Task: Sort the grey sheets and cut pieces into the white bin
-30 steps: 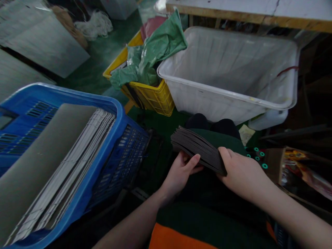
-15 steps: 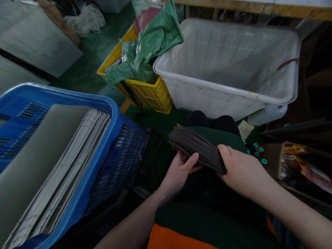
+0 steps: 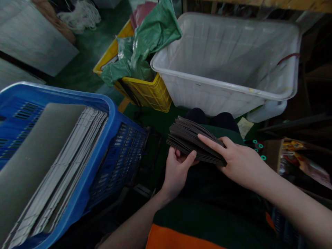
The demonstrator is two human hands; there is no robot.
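Observation:
A stack of thin dark sheets (image 3: 193,138) is held above my lap, its left end fanned and split by a gap. My left hand (image 3: 180,167) grips the lower left edge, thumb on top and fingers underneath. Around the right end is my right hand (image 3: 233,157), its index finger stretched across the top of the sheets. The right hand's lower fingers are partly hidden under the stack. To the left, a blue basket (image 3: 112,114) holds bundles of pale sheets (image 3: 70,152) with a grey board (image 3: 38,145) beside them.
Ahead stands a large white tub (image 3: 207,90). Left of it is a yellow crate (image 3: 155,91) with green plastic bags (image 3: 153,34) on it. An open cardboard box (image 3: 275,155) with colourful packaging is at the right. White cord (image 3: 81,15) lies at the back left.
The stack has split into an upper and a lower part at its left end. My right index finger has stretched out over its top. The view has shifted slightly.

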